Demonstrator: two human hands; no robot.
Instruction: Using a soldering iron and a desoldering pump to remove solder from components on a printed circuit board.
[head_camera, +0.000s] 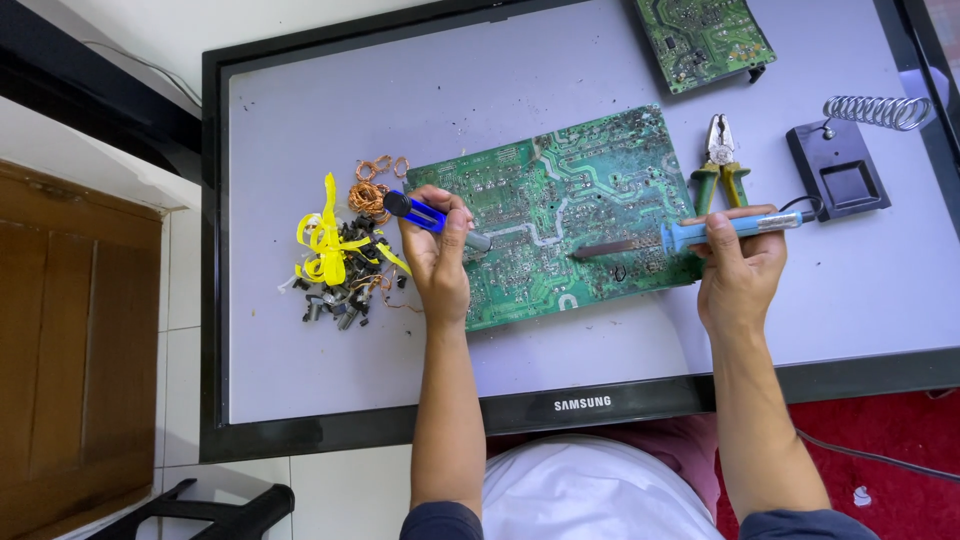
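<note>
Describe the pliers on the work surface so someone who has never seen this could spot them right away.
Start at the large green circuit board lying on the pale flat panel. Just past its right edge, above the right hand holding the blue soldering iron, lie the pliers. They alone have green and yellow handles with silver jaws, beside the black iron stand.

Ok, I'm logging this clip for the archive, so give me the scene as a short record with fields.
left hand: the left hand grips a blue-handled desoldering pump, tip on the board
right hand: the right hand holds a blue soldering iron, tip over the board
work piece: green circuit board lying flat
surface: flat screen panel used as a bench
left of board: pile of removed parts, yellow strips, copper coils
right of board: pliers, iron stand
top edge: second board
</note>
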